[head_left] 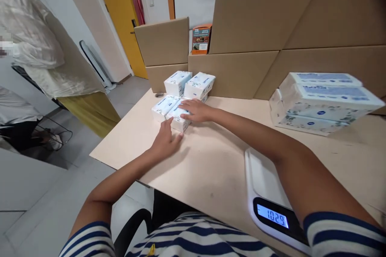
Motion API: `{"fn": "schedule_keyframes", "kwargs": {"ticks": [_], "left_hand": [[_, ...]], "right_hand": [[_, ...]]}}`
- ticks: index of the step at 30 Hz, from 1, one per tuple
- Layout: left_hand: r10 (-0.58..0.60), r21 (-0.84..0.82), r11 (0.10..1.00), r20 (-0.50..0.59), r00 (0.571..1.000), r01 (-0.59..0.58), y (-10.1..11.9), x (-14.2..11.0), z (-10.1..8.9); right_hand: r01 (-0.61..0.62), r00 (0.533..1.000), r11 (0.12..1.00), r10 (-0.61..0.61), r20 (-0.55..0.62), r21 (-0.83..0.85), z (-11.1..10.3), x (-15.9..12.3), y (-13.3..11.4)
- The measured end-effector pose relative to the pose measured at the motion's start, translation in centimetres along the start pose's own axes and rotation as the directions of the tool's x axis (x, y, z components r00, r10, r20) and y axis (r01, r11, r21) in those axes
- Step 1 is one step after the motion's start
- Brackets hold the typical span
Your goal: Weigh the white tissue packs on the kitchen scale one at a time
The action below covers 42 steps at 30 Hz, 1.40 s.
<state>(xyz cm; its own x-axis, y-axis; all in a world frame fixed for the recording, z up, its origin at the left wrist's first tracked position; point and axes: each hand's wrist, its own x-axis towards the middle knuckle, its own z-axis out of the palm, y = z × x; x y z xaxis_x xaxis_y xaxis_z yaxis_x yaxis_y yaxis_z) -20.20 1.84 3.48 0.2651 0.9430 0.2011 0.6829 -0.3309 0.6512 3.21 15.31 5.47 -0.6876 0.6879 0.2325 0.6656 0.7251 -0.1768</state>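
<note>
Several small white-and-blue tissue packs [177,82] sit in a cluster at the far left of the pale table [211,160]. My right hand [196,110] lies flat with fingers stretched over the nearest pack [178,120]. My left hand [165,139] rests on the table just in front of that pack, fingers extended and touching its near side. Neither hand grips anything.
A white digital scale [265,192] with a lit display stands at the table's near edge under my right arm. A stack of larger tissue packs [319,102] lies at the right. Cardboard boxes [256,48] line the back. A yellow door [120,12] stands at the far left.
</note>
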Motion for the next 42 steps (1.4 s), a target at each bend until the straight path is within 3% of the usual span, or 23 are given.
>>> {"fn": "schedule_keyframes", "kwargs": {"ticks": [2,4,7,10,12,15,18,20,24,28,31,34,36,39,42], "left_hand": [[-0.11,-0.098,0.989,-0.003,0.994,0.109,-1.9,-0.8,0.5],[-0.127,-0.155,0.98,0.004,0.992,0.126,-2.9,-1.3,1.7],[-0.004,-0.159,0.987,-0.032,0.999,-0.001,-3.5,-1.0,3.7],[0.073,-0.206,0.973,-0.14,0.987,-0.101,-4.1,0.1,5.0],[0.057,-0.32,0.941,-0.171,0.984,-0.11,-4.7,1.1,5.2],[0.025,-0.459,0.885,-0.119,0.993,-0.077,-5.7,2.7,4.6],[-0.002,-0.513,0.858,-0.075,0.997,-0.037,-6.3,3.5,3.8],[0.054,-0.5,0.864,-0.035,0.998,-0.064,-6.2,3.4,3.5],[0.193,-0.318,0.935,0.074,0.979,-0.16,-4.7,2.3,2.6],[0.173,-0.231,0.964,0.182,0.968,-0.129,-3.1,1.4,0.7],[0.107,-0.307,0.951,0.222,0.969,-0.035,-2.6,1.0,-0.7],[0.028,-0.499,0.859,0.273,0.962,0.117,-1.5,0.7,-0.9],[0.044,-0.606,0.782,0.285,0.957,0.145,0.1,0.6,0.0],[0.248,-0.653,0.754,0.181,0.952,-0.072,4.0,1.2,2.9],[0.493,-0.572,0.726,0.045,0.869,-0.382,8.5,2.8,7.4]], "right_hand": [[-0.024,0.997,1.0,0.024,0.077,0.002,0.3,0.5,-0.5],[-0.041,0.992,0.999,0.04,0.121,0.002,0.4,0.1,-1.1],[-0.064,0.985,0.998,0.062,0.16,0.004,0.1,-1.7,-2.2],[-0.099,0.974,0.995,0.097,0.206,0.001,-0.5,-4.1,-3.2],[-0.11,0.965,0.994,0.104,0.241,0.012,-0.9,-5.5,-3.6],[-0.065,0.965,0.998,0.056,0.258,0.026,-1.8,-7.2,-3.9],[0.009,0.962,1.0,-0.015,0.271,0.022,-2.8,-8.7,-4.3],[0.04,0.955,0.998,-0.05,0.292,0.041,-3.4,-10.0,-4.8],[0.12,0.952,0.987,-0.144,0.271,0.104,-4.1,-13.6,-6.0],[0.213,0.963,0.971,-0.227,0.143,0.11,-5.9,-18.9,-5.0],[0.088,0.993,0.995,-0.084,-0.082,0.053,-8.3,-24.2,-3.4],[-0.119,0.945,0.982,0.157,-0.287,0.145,-9.7,-29.7,-3.1],[-0.219,0.907,0.928,0.307,-0.288,0.301,-9.6,-32.5,-4.0],[-0.275,0.879,0.785,0.439,-0.186,0.555,-8.8,-34.5,-5.8],[-0.31,0.854,0.69,0.504,-0.127,0.654,-8.5,-34.7,-6.8]]}}
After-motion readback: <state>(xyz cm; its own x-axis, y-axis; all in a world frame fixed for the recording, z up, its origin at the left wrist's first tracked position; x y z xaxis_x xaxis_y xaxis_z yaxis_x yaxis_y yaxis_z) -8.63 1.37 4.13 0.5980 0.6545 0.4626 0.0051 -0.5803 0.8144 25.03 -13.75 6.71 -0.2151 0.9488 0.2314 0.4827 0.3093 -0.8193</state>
